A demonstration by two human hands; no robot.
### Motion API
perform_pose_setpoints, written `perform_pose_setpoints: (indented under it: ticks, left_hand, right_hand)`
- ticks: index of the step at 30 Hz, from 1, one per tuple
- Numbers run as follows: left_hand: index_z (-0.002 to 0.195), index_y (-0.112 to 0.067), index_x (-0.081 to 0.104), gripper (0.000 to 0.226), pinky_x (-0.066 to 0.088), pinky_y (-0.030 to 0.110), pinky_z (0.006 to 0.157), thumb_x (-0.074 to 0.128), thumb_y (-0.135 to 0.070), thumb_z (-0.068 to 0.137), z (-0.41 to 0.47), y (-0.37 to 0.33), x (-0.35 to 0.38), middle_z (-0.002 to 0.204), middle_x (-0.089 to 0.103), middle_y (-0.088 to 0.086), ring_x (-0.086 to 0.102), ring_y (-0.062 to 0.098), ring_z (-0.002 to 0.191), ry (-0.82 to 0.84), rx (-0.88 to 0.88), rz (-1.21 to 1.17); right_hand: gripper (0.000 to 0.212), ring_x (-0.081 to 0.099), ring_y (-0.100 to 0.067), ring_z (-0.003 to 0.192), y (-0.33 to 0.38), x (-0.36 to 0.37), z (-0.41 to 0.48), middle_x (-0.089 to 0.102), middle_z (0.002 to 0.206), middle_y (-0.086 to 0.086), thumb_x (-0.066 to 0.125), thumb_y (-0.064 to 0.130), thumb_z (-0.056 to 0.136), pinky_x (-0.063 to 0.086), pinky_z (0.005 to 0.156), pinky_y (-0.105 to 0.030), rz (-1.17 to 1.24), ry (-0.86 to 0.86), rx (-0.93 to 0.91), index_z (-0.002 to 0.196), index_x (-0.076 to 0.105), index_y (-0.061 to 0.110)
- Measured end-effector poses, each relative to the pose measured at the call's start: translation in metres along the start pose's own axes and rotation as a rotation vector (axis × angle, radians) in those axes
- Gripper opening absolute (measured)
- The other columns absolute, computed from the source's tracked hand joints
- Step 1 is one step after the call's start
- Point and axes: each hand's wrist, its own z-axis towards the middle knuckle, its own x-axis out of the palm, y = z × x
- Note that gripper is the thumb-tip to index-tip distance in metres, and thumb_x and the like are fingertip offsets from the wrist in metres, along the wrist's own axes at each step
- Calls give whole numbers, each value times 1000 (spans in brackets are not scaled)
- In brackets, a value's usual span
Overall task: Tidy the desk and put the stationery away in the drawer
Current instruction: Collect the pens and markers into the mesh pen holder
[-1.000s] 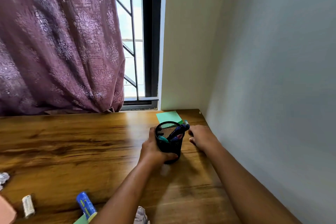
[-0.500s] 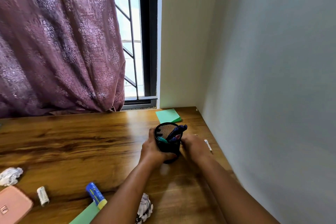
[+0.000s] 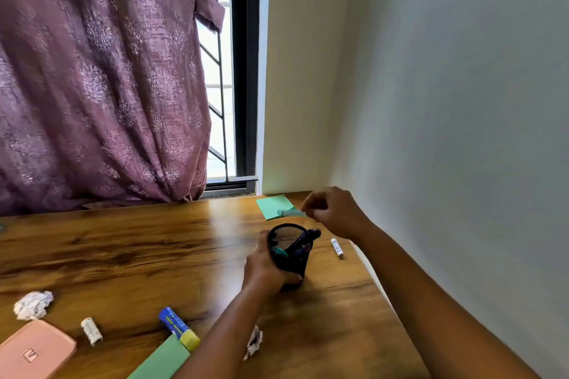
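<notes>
Steadying a black wire-mesh pen cup, upright on the brown wooden tabletop towards its far right corner, with the left hand: fingers wrapped round the lower wall, most likely to stop it tipping or sliding during loading. Inside, a bundle of dark blue pens leaning on the right rim.

Above and just behind that rim, pinching a pale green pen-like stick in the curled fingers of the right hand; too blurred to name exactly. Probably meant for the cup, gathering loose stationery into one carrier ahead of the drawer. No drawer in view.

Beneath the stick, near the back edge, a green sticky-note pad. Just right of the cup, apart from it, a white marker lying loose, an easy next pick.

Further out, along the near edge:
- a blue glue stick with a yellow cap touching a green paper sheet
- a small crumpled paper scrap beside the left forearm
- a short white cylinder
- a flat pink case
- a crumpled white paper ball
</notes>
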Motion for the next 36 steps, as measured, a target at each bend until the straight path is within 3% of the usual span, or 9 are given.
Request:
perform_pose_setpoints:
  ticks: [3, 6, 9, 16, 20, 25, 28, 33, 36]
  left_hand:
    - [133, -28, 32, 98, 46, 26, 85, 90, -25, 53, -18, -15, 5, 122, 56, 0, 53, 19, 111, 20, 47, -34]
    - [134, -30, 31, 99, 42, 21, 81, 89, -26, 55, -36, -27, 12, 122, 55, -2, 49, 12, 102, 37, 93, -47]
    - [132, -30, 34, 98, 40, 19, 78, 90, -26, 53, -51, -35, 18, 119, 56, -4, 45, 9, 96, 34, 113, -76]
    - [136, -29, 31, 103, 46, 28, 87, 90, -26, 52, -79, -45, 38, 123, 55, -1, 53, 20, 110, 75, 92, -73]
    - [130, -27, 35, 94, 45, 22, 80, 90, -24, 54, -97, -50, 53, 119, 56, -3, 51, 12, 100, 95, 119, -87]
    - [133, -28, 32, 96, 45, 21, 77, 89, -24, 56, -111, -51, 73, 120, 57, -5, 55, 17, 108, 93, 102, -151]
    - [128, -28, 38, 74, 41, 17, 66, 82, -27, 68, -118, -52, 83, 111, 57, -5, 53, 11, 94, 86, 102, -170]
    - [120, -29, 48, 27, 40, 4, 54, 52, -18, 96, -134, -52, 97, 95, 59, -13, 50, -10, 69, 63, 144, -108]
    - [124, -30, 47, 42, 49, 20, 75, 61, -15, 88, -145, -56, 99, 104, 60, -9, 57, 7, 89, 75, 92, -158]
  right_hand:
    - [19, 65, -18, 94, 25, -9, -12, 71, 104, -7, 64, 0, 83, 51, 81, -21, -259, 172, -25, 97, 75, 7]
    - [21, 64, -17, 98, 24, -10, -29, 69, 109, -7, 64, 1, 84, 52, 85, -25, -280, 190, 23, 101, 74, 9]
    - [19, 66, -16, 94, 17, -22, -48, 72, 104, -5, 62, 4, 86, 54, 84, -26, -179, 40, 80, 99, 75, 11]
    - [14, 60, 2, 71, 4, -44, -97, 72, 90, -2, 65, 5, 86, 41, 62, 2, 14, -177, 207, 94, 75, 10]
    - [15, 61, -1, 84, -6, -40, -130, 70, 98, 2, 63, 12, 90, 47, 72, -5, 160, -283, 296, 101, 72, 15]
    - [61, 47, -17, 126, -23, -11, -180, 43, 145, 1, 64, 39, 87, 43, 91, -24, 413, -309, 530, 141, 40, 25]
    - [89, 43, -21, 133, -28, 5, -205, 35, 151, 0, 72, 40, 78, 41, 100, -29, 517, -224, 609, 150, 22, 25]
    - [85, 55, -18, 122, -36, 18, -222, 50, 140, -2, 81, 24, 73, 44, 90, -19, 513, -255, 622, 144, 34, 21]
    - [80, 57, -18, 119, -40, 17, -226, 52, 138, -2, 80, 23, 74, 43, 89, -18, 464, -286, 633, 142, 38, 19]
